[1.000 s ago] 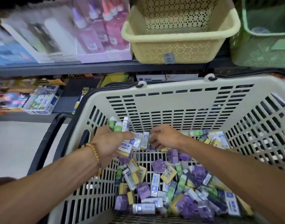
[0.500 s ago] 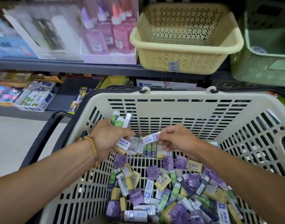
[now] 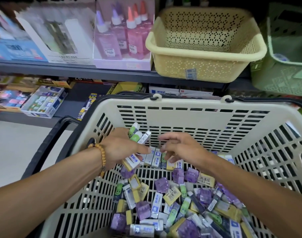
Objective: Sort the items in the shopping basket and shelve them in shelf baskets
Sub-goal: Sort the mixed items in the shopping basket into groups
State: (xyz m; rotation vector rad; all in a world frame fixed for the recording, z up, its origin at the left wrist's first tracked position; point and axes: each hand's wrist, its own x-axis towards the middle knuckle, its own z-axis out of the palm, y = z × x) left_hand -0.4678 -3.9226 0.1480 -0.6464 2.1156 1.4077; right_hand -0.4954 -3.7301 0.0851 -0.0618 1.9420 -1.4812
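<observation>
A cream shopping basket [image 3: 189,103] with black handles holds several small erasers [image 3: 172,200] in white, yellow, purple and green wrappers. My left hand [image 3: 119,148], with a bead bracelet on the wrist, grips a bunch of erasers [image 3: 138,148]: green and white ones stick up between the fingers and a row of white ones lies under the thumb. My right hand [image 3: 179,148] hovers just right of that row with fingers spread and nothing in it. On the shelf above stand a yellow shelf basket [image 3: 205,54] and a green shelf basket [image 3: 282,73].
Glue bottles in a display box [image 3: 122,40] and white boxes [image 3: 49,36] stand left of the yellow basket. The lower shelf holds boxed erasers [image 3: 43,102] and other stationery. Pale floor [image 3: 14,148] shows at the left.
My right hand has let go of the white eraser it held and opened its fingers; the eraser now sits in the row in my left hand. The camera tilted up slightly.
</observation>
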